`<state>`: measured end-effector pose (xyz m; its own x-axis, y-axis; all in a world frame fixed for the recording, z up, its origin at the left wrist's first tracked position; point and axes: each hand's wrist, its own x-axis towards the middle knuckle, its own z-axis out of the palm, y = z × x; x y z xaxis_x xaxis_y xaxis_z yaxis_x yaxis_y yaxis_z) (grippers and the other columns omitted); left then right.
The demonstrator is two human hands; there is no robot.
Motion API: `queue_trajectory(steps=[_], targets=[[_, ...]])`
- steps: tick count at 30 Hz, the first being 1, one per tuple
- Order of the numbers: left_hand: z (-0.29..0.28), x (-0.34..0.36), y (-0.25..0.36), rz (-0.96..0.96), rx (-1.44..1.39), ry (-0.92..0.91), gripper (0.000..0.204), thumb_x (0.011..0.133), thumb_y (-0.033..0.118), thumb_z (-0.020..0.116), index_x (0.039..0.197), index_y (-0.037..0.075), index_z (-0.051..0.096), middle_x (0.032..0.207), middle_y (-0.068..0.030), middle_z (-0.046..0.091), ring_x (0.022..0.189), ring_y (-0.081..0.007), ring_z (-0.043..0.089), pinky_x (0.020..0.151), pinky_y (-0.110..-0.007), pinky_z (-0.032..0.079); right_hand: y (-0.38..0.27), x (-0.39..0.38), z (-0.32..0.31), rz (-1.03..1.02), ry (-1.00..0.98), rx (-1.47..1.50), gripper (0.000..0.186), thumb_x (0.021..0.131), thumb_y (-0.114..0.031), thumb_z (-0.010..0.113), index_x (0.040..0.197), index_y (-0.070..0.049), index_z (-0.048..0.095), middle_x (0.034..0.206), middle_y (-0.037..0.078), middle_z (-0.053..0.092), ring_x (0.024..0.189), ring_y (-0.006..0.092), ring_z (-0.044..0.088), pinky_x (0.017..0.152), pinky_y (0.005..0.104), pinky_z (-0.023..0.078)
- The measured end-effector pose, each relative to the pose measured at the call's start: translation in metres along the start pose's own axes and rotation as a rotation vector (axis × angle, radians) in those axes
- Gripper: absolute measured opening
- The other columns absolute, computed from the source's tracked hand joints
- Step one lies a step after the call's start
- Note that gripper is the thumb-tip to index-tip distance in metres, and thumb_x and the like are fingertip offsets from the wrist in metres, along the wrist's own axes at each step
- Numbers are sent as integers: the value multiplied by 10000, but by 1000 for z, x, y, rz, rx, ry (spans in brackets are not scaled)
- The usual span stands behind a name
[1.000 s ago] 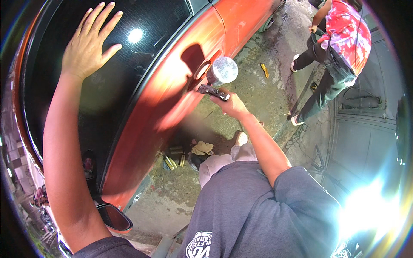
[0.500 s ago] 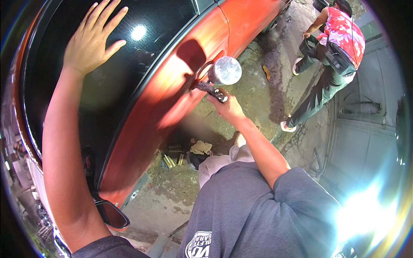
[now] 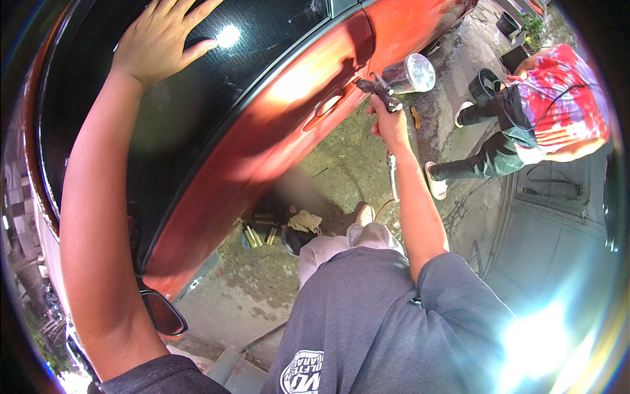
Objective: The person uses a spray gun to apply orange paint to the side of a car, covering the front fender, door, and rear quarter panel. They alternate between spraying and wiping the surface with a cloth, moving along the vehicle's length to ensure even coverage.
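In my right hand (image 3: 390, 125) is a dark spray gun (image 3: 379, 92), gripped by its handle. A shiny metal paint cup (image 3: 411, 73) sits on the gun, and a hose (image 3: 393, 177) hangs below my wrist. The nozzle points at the red car door (image 3: 289, 128), just past the door handle (image 3: 325, 110); I cannot tell whether paint is coming out. My left hand (image 3: 154, 41) is spread, fingers apart, on or just above the dark car window (image 3: 210, 85). Its fingertips run off the top edge of the view.
A side mirror (image 3: 164, 314) juts out near me at lower left. Tubes (image 3: 257, 236) and a crumpled cloth (image 3: 305, 221) lie on the floor by the car. Another person (image 3: 558, 105) bends over at right near a black bucket (image 3: 484, 84). A bright lamp (image 3: 535, 345) glares at lower right.
My right hand has carried the spray gun up and to the right along the door, past the handle. My left hand appears slightly higher and further right. The other person has bent lower.
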<state>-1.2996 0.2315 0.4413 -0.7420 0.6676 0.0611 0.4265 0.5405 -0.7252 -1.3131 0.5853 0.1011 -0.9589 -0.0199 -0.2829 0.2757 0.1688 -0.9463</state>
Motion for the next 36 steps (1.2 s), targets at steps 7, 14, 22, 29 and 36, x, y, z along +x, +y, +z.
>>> queue_trajectory(steps=[7, 14, 22, 29, 36], targets=[[-6, -9, -2, 4, 2, 7, 832, 847, 567, 705, 1485, 55, 554, 1584, -226, 472, 1505, -404, 389, 1277, -541, 271, 30, 29, -10, -4, 38, 48, 396, 1032, -435, 662, 1056, -42, 709, 873, 28, 733, 468, 93, 576, 409, 269, 446], [-1, -4, -1, 7, -1, 21, 848, 833, 562, 721, 1497, 64, 544, 1584, -242, 462, 1499, -418, 393, 1280, -542, 266, 47, 11, -15, 44, -85, 19, 423, 1017, -466, 673, 1012, -47, 730, 812, 9, 706, 457, 92, 554, 420, 281, 432], [7, 18, 0, 6, 30, -66, 846, 848, 553, 723, 1512, 66, 528, 1618, -231, 419, 1539, -396, 336, 1298, -541, 224, 53, -32, 4, 102, -179, 72, 426, 983, -412, 740, 1191, -43, 695, 889, 23, 722, 522, 98, 573, 486, 295, 477], [20, 21, 6, -24, 61, -70, 865, 854, 565, 729, 1527, 68, 510, 1633, -225, 392, 1557, -394, 304, 1309, -537, 203, 73, -52, 5, 160, -265, 73, 458, 973, -416, 754, 1220, -37, 684, 895, 37, 728, 538, 101, 586, 495, 290, 490], [7, 13, 19, -96, 86, -177, 854, 870, 570, 726, 1544, 106, 483, 1664, -163, 334, 1582, -351, 232, 1333, -518, 157, 84, -44, -15, 110, -139, 90, 374, 1022, -404, 694, 1121, -44, 703, 879, 29, 725, 467, 85, 563, 427, 268, 441]])
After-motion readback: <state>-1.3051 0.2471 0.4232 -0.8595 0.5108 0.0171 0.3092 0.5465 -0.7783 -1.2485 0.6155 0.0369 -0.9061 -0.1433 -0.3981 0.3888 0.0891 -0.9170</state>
